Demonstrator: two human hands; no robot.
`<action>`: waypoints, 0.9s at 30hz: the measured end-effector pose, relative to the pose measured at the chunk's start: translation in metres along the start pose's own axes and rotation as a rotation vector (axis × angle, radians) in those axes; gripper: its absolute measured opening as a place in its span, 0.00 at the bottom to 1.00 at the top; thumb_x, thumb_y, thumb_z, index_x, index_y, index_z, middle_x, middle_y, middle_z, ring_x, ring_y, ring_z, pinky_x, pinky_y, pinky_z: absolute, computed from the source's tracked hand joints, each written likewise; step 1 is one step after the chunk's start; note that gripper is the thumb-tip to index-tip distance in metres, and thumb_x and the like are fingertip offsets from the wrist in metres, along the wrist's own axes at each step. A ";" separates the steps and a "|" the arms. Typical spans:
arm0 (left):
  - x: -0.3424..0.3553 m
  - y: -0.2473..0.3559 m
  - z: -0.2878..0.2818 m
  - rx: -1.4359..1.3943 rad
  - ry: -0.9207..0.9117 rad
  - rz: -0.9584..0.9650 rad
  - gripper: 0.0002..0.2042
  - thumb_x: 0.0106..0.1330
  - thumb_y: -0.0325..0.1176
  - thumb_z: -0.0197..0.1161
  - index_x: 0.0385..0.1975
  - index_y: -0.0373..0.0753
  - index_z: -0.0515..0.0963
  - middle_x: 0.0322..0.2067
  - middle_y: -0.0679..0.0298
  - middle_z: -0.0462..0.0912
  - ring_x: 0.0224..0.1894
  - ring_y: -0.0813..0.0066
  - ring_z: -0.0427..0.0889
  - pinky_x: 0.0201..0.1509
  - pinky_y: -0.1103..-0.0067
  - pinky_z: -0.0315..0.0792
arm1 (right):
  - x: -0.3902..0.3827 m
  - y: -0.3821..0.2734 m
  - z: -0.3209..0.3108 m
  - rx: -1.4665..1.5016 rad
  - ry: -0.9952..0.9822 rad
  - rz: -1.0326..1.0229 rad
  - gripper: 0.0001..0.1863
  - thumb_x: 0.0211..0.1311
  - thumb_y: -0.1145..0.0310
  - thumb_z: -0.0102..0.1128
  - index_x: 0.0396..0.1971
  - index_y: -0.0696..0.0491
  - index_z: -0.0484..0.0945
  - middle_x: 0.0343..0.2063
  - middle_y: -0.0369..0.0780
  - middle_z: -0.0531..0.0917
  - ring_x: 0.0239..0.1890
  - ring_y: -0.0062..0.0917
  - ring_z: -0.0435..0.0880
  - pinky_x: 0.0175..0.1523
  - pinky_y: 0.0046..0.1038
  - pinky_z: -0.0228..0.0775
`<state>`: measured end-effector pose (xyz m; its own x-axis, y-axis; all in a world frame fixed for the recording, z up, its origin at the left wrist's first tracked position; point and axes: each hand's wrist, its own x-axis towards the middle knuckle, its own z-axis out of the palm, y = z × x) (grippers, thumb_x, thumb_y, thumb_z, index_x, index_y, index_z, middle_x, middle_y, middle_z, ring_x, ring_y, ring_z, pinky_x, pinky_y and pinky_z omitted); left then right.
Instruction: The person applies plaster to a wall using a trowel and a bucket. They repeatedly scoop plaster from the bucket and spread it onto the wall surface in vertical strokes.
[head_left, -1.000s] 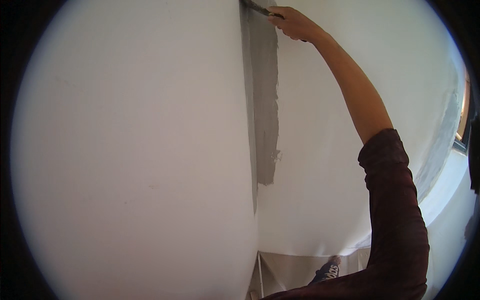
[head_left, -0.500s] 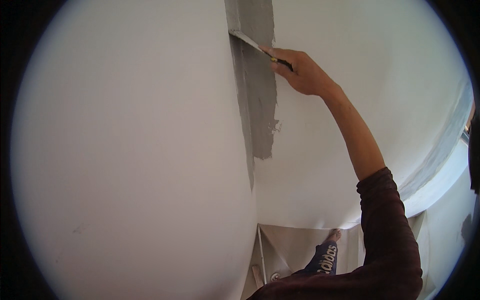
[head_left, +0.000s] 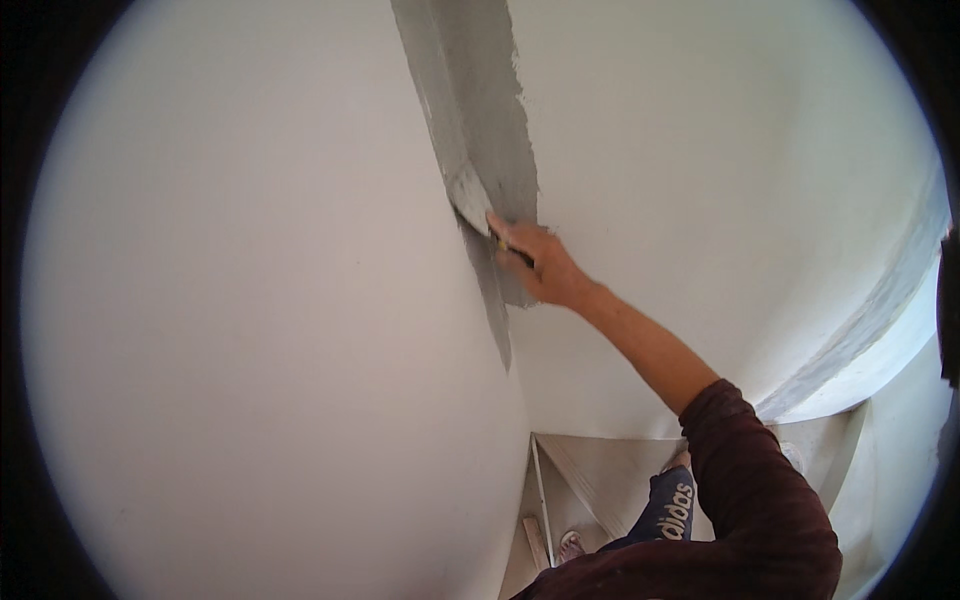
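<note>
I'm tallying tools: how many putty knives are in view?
1: the putty knife in the right hand, at the grey corner strip. Others may be hidden.

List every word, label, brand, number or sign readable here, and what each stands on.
One text: large pale lettering along the dark blue trouser leg, partly hidden; I don't copy out printed words.
No lettering can be made out on the scraper in the right hand, the gray strip or the white walls.

Putty knife [head_left: 471,197], broad whitish blade, dark handle, slanted, blade against grey plaster strip [head_left: 488,105]
</note>
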<state>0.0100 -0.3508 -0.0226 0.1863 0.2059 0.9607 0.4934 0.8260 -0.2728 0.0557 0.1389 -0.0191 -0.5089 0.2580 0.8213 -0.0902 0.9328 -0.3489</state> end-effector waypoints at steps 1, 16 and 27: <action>0.001 0.000 -0.002 0.003 0.003 -0.001 0.33 0.67 0.49 0.51 0.70 0.51 0.49 0.66 0.46 0.54 0.71 0.48 0.46 0.71 0.49 0.33 | -0.011 -0.005 -0.002 -0.004 -0.081 0.084 0.28 0.64 0.74 0.53 0.65 0.49 0.63 0.34 0.46 0.77 0.35 0.38 0.74 0.49 0.33 0.68; -0.008 -0.011 -0.033 0.027 0.026 -0.041 0.33 0.67 0.47 0.52 0.70 0.51 0.50 0.66 0.46 0.54 0.71 0.48 0.47 0.71 0.50 0.33 | 0.220 -0.092 -0.137 -0.351 0.224 -0.102 0.22 0.73 0.60 0.43 0.60 0.55 0.68 0.40 0.48 0.82 0.41 0.36 0.79 0.52 0.32 0.69; -0.010 -0.018 -0.022 0.046 -0.021 -0.027 0.33 0.65 0.45 0.53 0.70 0.51 0.51 0.65 0.46 0.55 0.70 0.47 0.48 0.71 0.50 0.32 | 0.108 -0.049 -0.063 -0.141 -0.009 -0.032 0.21 0.70 0.67 0.46 0.61 0.54 0.68 0.51 0.51 0.78 0.52 0.43 0.78 0.60 0.34 0.66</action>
<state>0.0181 -0.3790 -0.0283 0.1548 0.1938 0.9687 0.4584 0.8546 -0.2442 0.0591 0.1368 0.1153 -0.5154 0.2263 0.8265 0.0150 0.9667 -0.2553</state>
